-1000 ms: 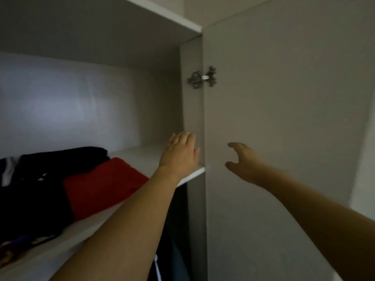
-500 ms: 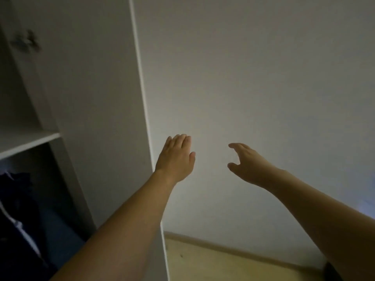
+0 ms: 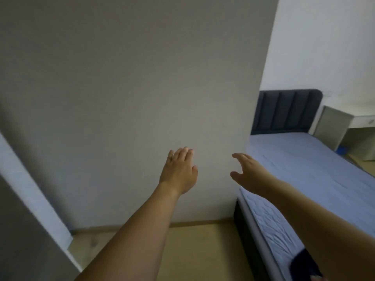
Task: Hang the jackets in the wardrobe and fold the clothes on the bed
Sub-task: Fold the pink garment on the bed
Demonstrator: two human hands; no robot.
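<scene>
My left hand (image 3: 179, 171) and my right hand (image 3: 248, 173) are both stretched out in front of me, fingers apart, holding nothing. Behind them is a plain wall. The bed (image 3: 316, 175) with a light blue sheet and a dark padded headboard (image 3: 284, 110) lies to the right; my right hand hovers over its near left edge. A dark piece of clothing (image 3: 304, 266) shows at the bottom right on the bed, partly hidden by my right forearm. The wardrobe's door edge (image 3: 26, 199) slants along the left side; its inside is out of view.
A grey wall (image 3: 132, 98) fills the middle of the view. A white desk (image 3: 345, 126) stands beyond the bed at the far right. Light wooden floor (image 3: 203, 246) runs between the wardrobe and the bed.
My view has swung right, from the wardrobe shelf with folded clothes, past the door, to the wall and bed. Both hands stay outstretched and empty in the same pose.
</scene>
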